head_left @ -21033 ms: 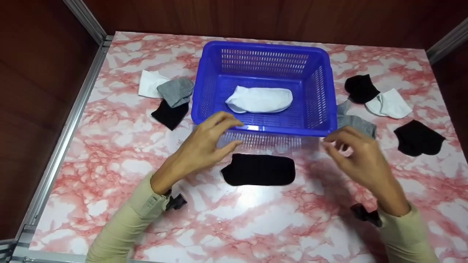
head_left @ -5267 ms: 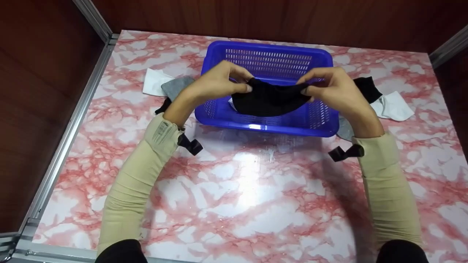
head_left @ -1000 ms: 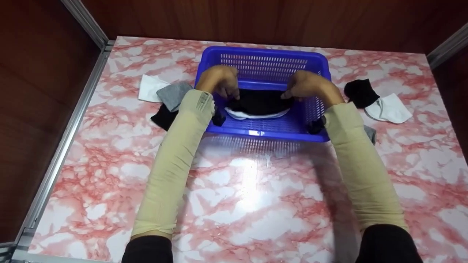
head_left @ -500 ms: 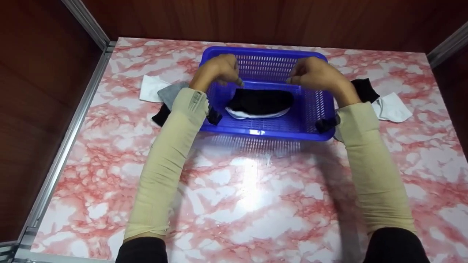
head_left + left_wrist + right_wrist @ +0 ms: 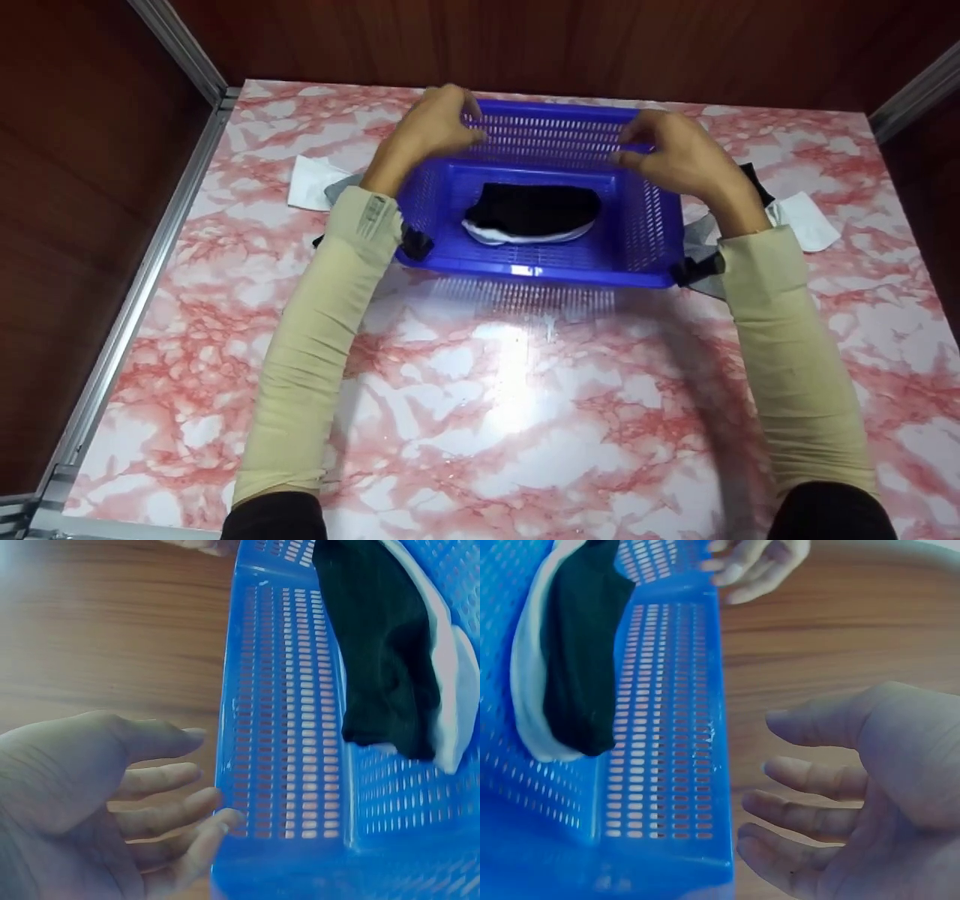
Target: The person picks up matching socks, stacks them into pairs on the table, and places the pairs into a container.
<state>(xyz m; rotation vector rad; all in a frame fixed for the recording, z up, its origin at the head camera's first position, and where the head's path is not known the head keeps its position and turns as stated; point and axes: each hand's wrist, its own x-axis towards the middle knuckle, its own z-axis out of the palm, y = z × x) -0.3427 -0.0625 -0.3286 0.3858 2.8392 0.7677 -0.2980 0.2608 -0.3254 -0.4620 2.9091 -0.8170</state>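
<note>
A black sock (image 5: 538,209) lies flat on a white sock (image 5: 495,238) on the floor of the blue basket (image 5: 525,277); only the white one's near edge shows. My left hand (image 5: 439,127) hovers over the basket's far left corner, holding nothing, its fingers loosely bent. Over the far right corner my right hand (image 5: 675,154) is likewise without anything between thumb and fingers. Both wrist views show the fingers spread and relaxed beside the basket's rim, and the black sock (image 5: 382,645) on the white one.
Left of the basket lie a white sock (image 5: 311,182) and a grey sock (image 5: 341,189), partly behind the left arm. On the right are a white sock (image 5: 806,220), a grey sock (image 5: 699,236) and a black sock (image 5: 756,184). A wooden wall (image 5: 555,45) stands behind the table.
The black sock, earlier on the table and then held over the basket, now lies on the white sock inside. Both hands have let go, risen and moved apart toward the far corners.
</note>
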